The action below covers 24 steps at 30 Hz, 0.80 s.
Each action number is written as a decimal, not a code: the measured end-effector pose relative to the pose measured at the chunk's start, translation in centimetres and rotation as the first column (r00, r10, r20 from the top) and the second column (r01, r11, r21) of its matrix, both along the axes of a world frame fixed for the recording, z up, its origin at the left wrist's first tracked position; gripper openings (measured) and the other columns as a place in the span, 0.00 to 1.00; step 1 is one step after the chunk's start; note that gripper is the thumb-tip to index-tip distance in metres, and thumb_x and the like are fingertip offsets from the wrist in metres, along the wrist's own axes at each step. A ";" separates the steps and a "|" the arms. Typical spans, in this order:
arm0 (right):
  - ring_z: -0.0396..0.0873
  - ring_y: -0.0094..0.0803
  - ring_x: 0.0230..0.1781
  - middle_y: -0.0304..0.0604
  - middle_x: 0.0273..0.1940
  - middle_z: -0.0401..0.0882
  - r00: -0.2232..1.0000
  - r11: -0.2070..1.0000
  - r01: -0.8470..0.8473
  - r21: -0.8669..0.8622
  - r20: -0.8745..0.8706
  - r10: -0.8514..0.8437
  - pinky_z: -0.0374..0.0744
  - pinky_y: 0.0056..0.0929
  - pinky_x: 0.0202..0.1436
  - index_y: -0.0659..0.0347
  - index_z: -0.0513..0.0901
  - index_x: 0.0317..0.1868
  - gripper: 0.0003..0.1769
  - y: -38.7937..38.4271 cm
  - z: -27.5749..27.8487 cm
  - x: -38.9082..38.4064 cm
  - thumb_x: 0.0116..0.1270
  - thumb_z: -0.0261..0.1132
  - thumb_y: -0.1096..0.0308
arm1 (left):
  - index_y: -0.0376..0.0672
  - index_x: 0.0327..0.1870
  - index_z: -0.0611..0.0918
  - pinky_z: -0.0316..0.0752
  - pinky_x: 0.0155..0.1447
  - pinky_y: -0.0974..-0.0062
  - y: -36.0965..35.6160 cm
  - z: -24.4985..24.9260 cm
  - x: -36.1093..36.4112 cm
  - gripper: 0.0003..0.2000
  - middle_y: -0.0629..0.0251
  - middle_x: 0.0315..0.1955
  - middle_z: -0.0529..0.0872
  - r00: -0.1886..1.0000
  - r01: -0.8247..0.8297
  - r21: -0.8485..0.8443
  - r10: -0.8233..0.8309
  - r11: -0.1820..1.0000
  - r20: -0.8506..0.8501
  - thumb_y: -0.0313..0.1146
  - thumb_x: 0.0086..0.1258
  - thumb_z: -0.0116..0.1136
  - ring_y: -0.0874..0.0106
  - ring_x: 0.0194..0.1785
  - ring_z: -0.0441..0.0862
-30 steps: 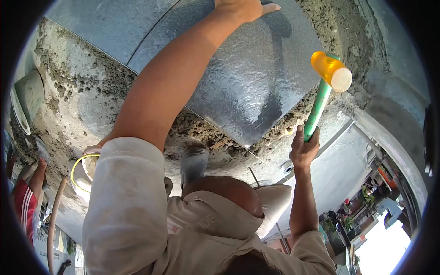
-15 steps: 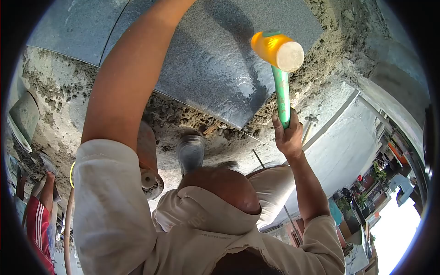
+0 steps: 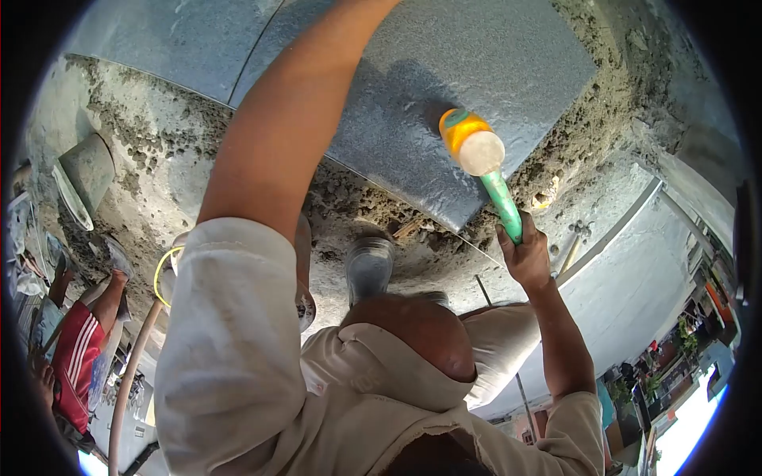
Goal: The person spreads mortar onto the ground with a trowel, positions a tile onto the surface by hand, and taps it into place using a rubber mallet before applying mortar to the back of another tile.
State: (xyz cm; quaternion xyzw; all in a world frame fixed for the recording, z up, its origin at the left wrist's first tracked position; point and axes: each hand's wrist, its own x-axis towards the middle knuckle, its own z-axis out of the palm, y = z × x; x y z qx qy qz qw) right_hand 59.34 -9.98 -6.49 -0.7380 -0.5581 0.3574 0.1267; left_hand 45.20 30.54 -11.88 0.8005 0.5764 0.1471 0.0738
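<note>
The mallet point(image 3: 481, 159) is over the near part of the grey tile point(image 3: 492, 55); I can't tell whether they touch. My right hand point(image 3: 525, 252) is wrapped around its green handle. My left arm point(image 3: 290, 111) reaches across the tile, its hand beyond view, so I cannot tell its state. Rough mortar point(image 3: 349, 194) borders the tile, near a boot point(image 3: 369, 268).

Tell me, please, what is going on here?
The camera wearer's right hand grips a green-handled mallet, its yellow head over a grey slab; I cannot tell if they touch. The left arm reaches across this slab, its hand outside the picture. A second slab lies alongside, and crumbly material borders both. Another person in red shorts is at far left.
</note>
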 end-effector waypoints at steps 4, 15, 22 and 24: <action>0.78 0.57 0.20 0.55 0.20 0.75 1.000 1.000 0.022 -0.003 -0.015 -0.022 0.73 0.44 0.22 0.66 0.71 0.45 0.15 0.3 0.0 -0.1 0.68 0.65 0.66 | 0.37 0.75 0.59 0.33 0.79 0.51 0.0 1.0 -0.8 0.53 0.31 0.73 0.51 0.996 -0.006 -0.057 0.011 0.998 0.084 0.73 0.57 0.51 0.44 0.78 0.43; 0.72 0.39 0.13 0.45 0.15 0.70 0.997 0.997 0.071 0.013 0.004 -0.071 0.68 0.36 0.19 0.66 0.72 0.38 0.17 1.2 1.3 0.0 0.69 0.64 0.59 | 0.45 0.77 0.55 0.28 0.78 0.46 0.8 -1.7 -0.6 0.52 0.35 0.75 0.45 0.999 -0.002 -0.039 0.004 0.999 0.052 0.77 0.60 0.44 0.42 0.79 0.35; 0.70 0.33 0.13 0.43 0.14 0.70 0.975 0.970 0.221 0.103 -0.028 -0.219 0.66 0.34 0.19 0.71 0.74 0.43 0.24 2.8 0.1 1.0 0.72 0.60 0.52 | 0.44 0.77 0.54 0.26 0.77 0.46 0.7 -1.0 -1.0 0.52 0.35 0.75 0.44 0.997 0.027 -0.085 -0.021 0.996 0.068 0.76 0.60 0.45 0.43 0.79 0.34; 0.71 0.35 0.14 0.44 0.16 0.71 0.966 0.965 0.259 0.025 0.001 -0.259 0.67 0.35 0.20 0.71 0.74 0.43 0.23 3.2 0.0 1.2 0.72 0.60 0.53 | 0.44 0.77 0.54 0.26 0.77 0.46 0.7 -1.0 -1.0 0.52 0.35 0.75 0.44 0.997 0.021 -0.099 -0.014 0.995 0.072 0.75 0.60 0.45 0.43 0.79 0.33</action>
